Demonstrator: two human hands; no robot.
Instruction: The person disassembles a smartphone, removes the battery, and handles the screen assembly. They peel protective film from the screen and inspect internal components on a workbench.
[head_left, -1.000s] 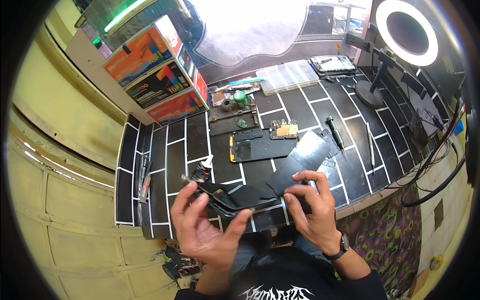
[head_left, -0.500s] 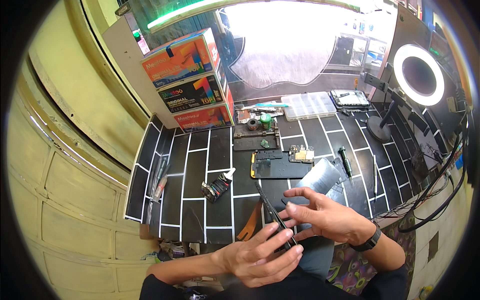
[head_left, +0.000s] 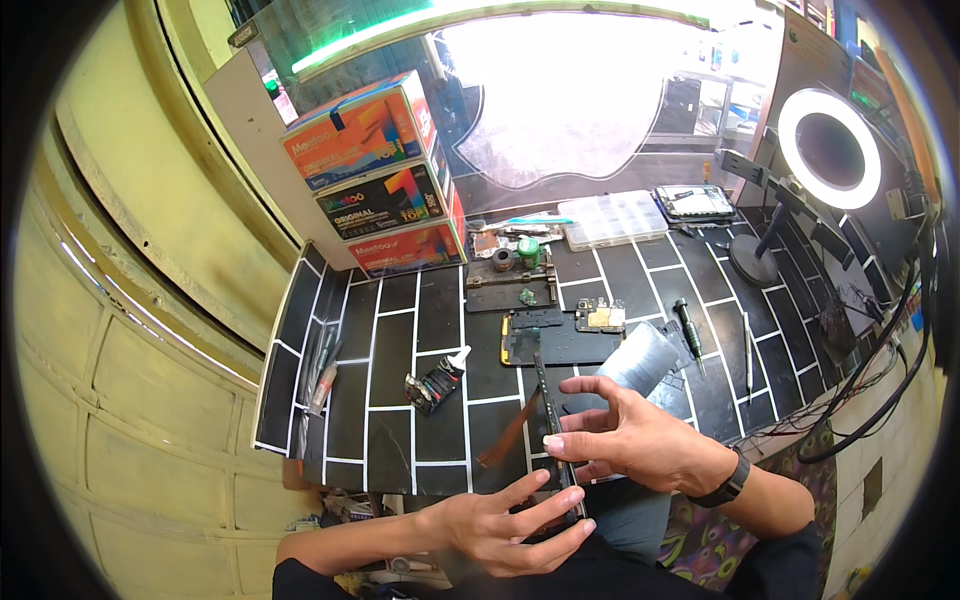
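My right hand (head_left: 635, 440) pinches panel (head_left: 548, 405), lower centre; left hand (head_left: 505, 530) half-curled around its near end. Stripping looks partly done: board (head_left: 601, 316) bare mid-frame, unfitted.

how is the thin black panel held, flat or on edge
On edge: the panel shows only as a narrow strip, with the left hand and right hand on it.

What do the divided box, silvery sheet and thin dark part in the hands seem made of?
Divided box: likely smooth, clear plastic, being see-through.
Silvery sheet: perhaps metal or glossy film; it reflects light.
Thin dark part: perhaps plastic by its black edge; finish unclear.
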